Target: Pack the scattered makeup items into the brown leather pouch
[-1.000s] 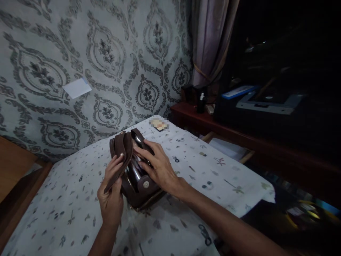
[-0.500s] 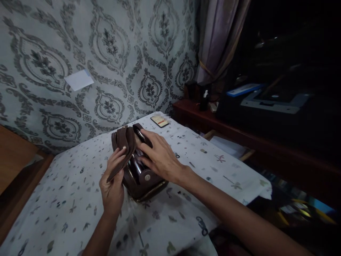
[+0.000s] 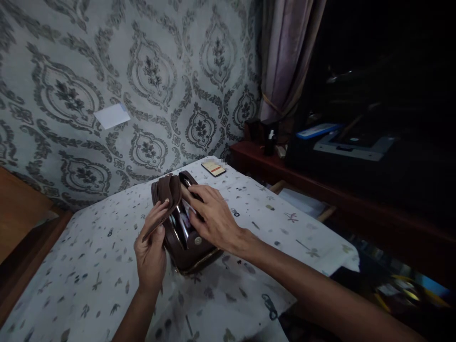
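A small brown leather bag with gold zips lies on the patterned tablecloth, its top flap lifted. My left hand is closed on the flap, thumb on the near side and fingers over the snap. Glossy items show inside the opening, too dark to name. My right hand reaches into the bag from the right with bent fingers. Its fingertips are partly hidden inside, and what they grip cannot be made out.
A phone with a lit screen lies at the table's far corner, beyond the bag. To the right stand a dark red shelf with a small dropper bottle and an open drawer. A white card is on the wallpapered wall.
The view has shifted slightly. My right hand has sunk a little deeper at the bag's opening with its fingers more bent. My left hand keeps hold of the flap.
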`<move>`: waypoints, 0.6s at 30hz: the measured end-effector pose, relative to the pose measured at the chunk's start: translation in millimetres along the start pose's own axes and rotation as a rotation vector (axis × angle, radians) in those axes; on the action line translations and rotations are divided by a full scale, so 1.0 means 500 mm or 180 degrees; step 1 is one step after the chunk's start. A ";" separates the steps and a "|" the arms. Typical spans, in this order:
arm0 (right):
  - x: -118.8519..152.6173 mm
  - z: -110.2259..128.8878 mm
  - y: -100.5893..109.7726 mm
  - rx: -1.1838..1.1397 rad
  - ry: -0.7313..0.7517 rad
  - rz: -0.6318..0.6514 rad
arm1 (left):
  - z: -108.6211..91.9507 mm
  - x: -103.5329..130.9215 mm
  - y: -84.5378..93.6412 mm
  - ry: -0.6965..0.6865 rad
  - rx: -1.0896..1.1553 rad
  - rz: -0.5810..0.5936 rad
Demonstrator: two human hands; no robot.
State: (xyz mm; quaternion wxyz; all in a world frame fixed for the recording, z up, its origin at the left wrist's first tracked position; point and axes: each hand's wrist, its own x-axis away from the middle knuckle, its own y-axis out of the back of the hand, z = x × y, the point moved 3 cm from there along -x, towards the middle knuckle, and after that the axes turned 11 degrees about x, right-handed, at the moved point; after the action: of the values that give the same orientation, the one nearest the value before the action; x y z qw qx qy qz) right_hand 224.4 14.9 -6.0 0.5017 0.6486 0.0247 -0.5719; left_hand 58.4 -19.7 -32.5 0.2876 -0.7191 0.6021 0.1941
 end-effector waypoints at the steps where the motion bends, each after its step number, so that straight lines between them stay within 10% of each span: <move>1: 0.005 -0.003 0.008 -0.0142 -0.0120 -0.0237 | 0.000 0.000 0.000 0.0016 -0.0003 -0.0030; 8: 0.000 -0.021 0.073 -0.1152 -0.1174 -0.1034 | 0.006 0.002 0.004 0.0057 0.0095 -0.0138; 18: -0.042 -0.035 0.010 -0.2039 -0.1785 -0.0074 | 0.009 0.003 0.004 0.0070 0.0221 -0.0254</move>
State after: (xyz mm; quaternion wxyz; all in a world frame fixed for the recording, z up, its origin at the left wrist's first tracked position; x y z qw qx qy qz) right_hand 232.6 35.9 10.5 0.6587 0.2789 0.0711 -0.6952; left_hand 57.0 -18.0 -37.2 0.3132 -0.7342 0.5825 0.1535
